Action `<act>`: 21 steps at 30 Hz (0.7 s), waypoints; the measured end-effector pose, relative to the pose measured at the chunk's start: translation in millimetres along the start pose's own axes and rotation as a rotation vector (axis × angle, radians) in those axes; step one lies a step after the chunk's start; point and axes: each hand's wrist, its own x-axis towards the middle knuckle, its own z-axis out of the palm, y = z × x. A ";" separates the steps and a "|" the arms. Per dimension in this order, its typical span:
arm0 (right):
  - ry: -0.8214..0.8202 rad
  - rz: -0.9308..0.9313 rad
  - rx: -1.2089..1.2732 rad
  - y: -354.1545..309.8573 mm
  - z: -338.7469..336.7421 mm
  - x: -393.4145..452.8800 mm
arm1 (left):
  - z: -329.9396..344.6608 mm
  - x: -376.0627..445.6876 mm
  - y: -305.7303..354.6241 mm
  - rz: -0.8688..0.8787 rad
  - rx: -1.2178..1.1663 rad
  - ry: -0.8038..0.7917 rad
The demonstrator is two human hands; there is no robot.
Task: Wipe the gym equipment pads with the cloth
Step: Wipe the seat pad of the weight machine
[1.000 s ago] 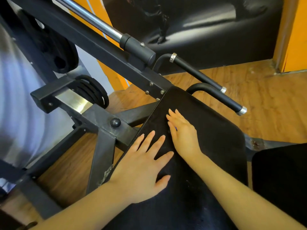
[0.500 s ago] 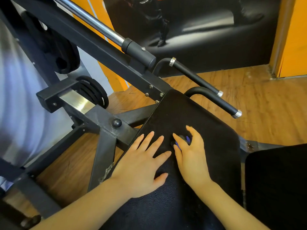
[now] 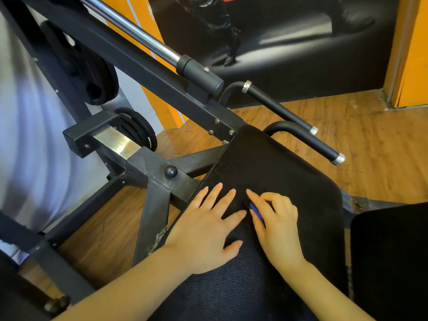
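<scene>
A black gym pad (image 3: pixel 289 172) slopes away from me in the middle of the view. My left hand (image 3: pixel 203 230) rests flat on the pad's left side with its fingers spread. Just to its right, my right hand (image 3: pixel 278 228) lies on the pad with its fingers curled. It pinches a dark cloth, of which only a small blue bit (image 3: pixel 256 210) shows under the fingers. Most of the cloth is hidden or blends into the dark pad.
A second black pad (image 3: pixel 389 262) sits at the lower right. Two black handles (image 3: pixel 278 107) with chrome ends jut out beyond the pad. The black steel frame (image 3: pixel 152 205), a chrome bar (image 3: pixel 139 35) and weight plates (image 3: pixel 92 75) fill the left. Wooden floor (image 3: pixel 382 147) lies around.
My right hand slid back down the pad toward me and its flat fingers curled in, gathering the cloth so a blue bit shows. My left hand stayed flat in place.
</scene>
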 end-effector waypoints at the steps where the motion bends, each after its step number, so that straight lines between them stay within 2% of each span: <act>1: -0.031 0.028 0.010 -1.1 -1.2 1.6 | -0.3 0.1 -0.3 0.000 0.003 -0.002; 8: -0.179 0.142 0.117 -7.5 -16.1 3.2 | -1.6 -0.5 -0.4 0.003 -0.007 -0.020; 12: -0.173 0.128 0.143 -3.6 -15.0 -7.1 | 0.8 0.3 0.3 -0.001 0.002 -0.010; 18: -0.229 0.204 0.217 -18.4 8.8 56.2 | -0.7 1.3 1.1 0.005 0.026 0.014; 21: -0.253 0.160 0.234 -13.9 0.5 30.7 | -0.9 0.1 1.8 -0.008 0.020 0.010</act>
